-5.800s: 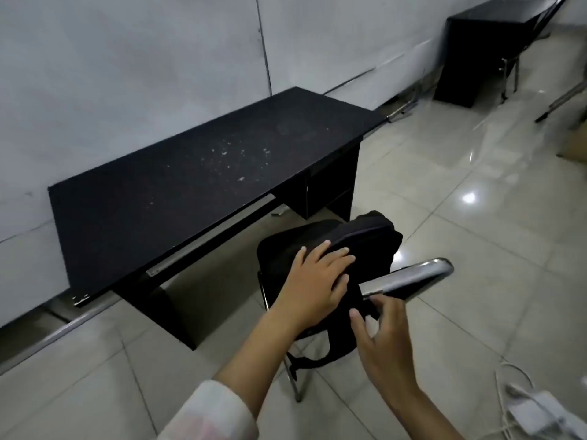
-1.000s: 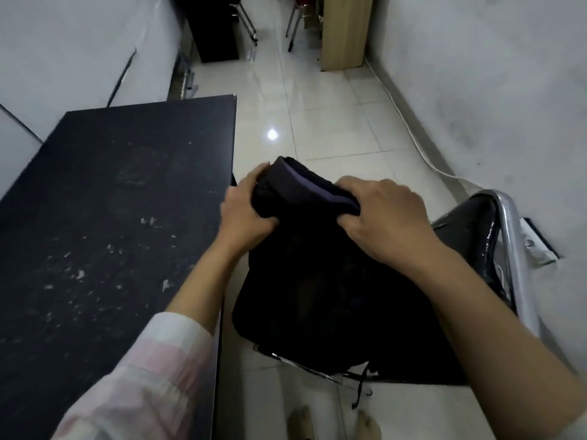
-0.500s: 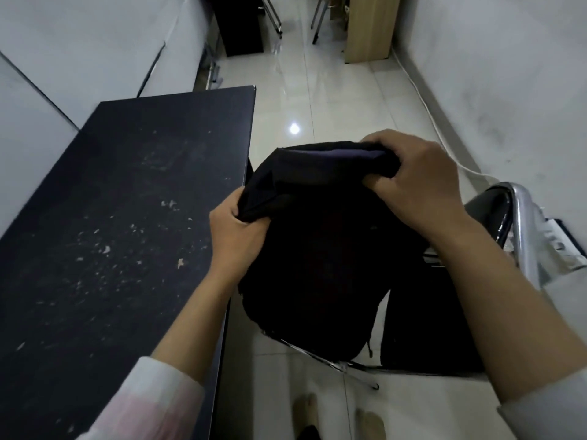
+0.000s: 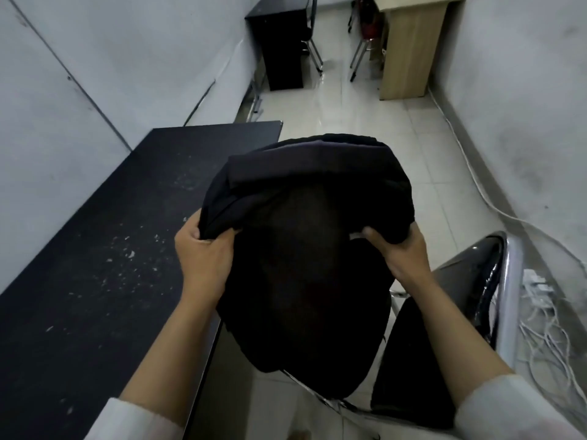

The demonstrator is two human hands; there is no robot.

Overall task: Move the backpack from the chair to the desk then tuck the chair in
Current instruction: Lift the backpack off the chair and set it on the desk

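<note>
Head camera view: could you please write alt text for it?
Two hands, left and right, grip a black backpack by its top, holding it up between a dusty black desk and a chrome-framed chair.

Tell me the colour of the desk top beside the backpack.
Black, flecked with pale specks: the desk top, clearest in the head view.

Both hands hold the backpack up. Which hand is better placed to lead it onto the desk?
Left. The left hand grips the backpack on the side next to the desk, already above its edge. The right hand is on the far side, over the chair.
</note>
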